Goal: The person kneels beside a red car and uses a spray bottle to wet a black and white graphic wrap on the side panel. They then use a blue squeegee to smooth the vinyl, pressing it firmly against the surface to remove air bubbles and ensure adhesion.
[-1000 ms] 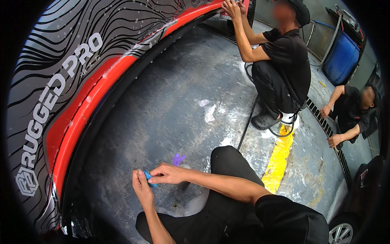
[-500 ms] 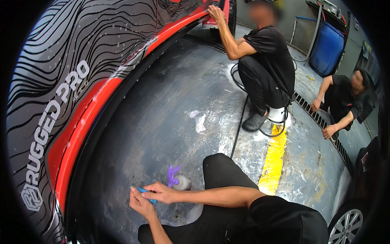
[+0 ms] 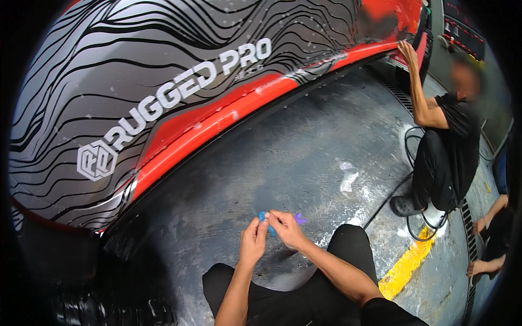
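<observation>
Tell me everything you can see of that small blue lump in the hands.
The blue lump is plain-coloured and perhaps putty-like, though its material is uncertain. The left hand and right hand pinch it between them above the floor; only bits of it show, so its full shape is hidden.

A car [image 3: 179, 60], hose [image 3: 387, 201] and floor drain [image 3: 400, 98] show a vehicle workshop.

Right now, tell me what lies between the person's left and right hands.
In the head view, a small blue piece lies between the left hand and the right hand, held by both.
</observation>
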Motion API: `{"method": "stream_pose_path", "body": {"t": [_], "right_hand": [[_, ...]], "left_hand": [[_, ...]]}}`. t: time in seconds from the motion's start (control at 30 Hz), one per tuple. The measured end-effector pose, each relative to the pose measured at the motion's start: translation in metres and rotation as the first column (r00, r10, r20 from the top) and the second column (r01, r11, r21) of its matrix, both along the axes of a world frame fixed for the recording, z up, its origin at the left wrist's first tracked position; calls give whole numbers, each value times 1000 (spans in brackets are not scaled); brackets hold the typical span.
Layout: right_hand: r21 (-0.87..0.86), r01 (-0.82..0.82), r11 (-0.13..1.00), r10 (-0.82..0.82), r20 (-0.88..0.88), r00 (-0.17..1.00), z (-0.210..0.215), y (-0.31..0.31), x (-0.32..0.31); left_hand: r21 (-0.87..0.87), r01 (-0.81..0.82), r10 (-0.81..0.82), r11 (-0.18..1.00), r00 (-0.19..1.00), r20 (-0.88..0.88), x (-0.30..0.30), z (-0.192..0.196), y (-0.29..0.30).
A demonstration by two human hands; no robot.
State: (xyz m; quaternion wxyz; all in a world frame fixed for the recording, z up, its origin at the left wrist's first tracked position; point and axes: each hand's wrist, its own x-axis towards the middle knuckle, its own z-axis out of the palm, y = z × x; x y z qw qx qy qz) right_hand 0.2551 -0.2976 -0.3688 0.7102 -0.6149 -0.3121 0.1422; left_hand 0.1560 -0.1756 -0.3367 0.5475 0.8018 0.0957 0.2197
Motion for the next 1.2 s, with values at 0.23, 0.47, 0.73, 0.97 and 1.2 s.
{"method": "stream_pose_path", "body": {"t": [0.23, 0.47, 0.73, 0.97, 1.2], "right_hand": [[-9, 148, 989, -148, -3, 989, 7, 3, -7], [-212, 266, 940, -241, 137, 961, 18, -3, -6], [11, 96, 995, -97, 207, 974, 28, -13, -4], [2, -36, 999, 24, 685, 728, 52, -20, 11], [381, 131, 915, -378, 700, 605, 138, 27, 20]], "left_hand": [[59, -113, 107, 992, 989, 102, 6, -6, -18], [36, -80, 77, 996, 993, 91, 8, -9, -25], [-17, -40, 42, 999, 992, 121, 10, -5, -24], [-76, -29, 43, 997, 981, 191, 7, 31, 7], [540, -57, 0, 840, 994, 106, -26, 212, 24]]}}
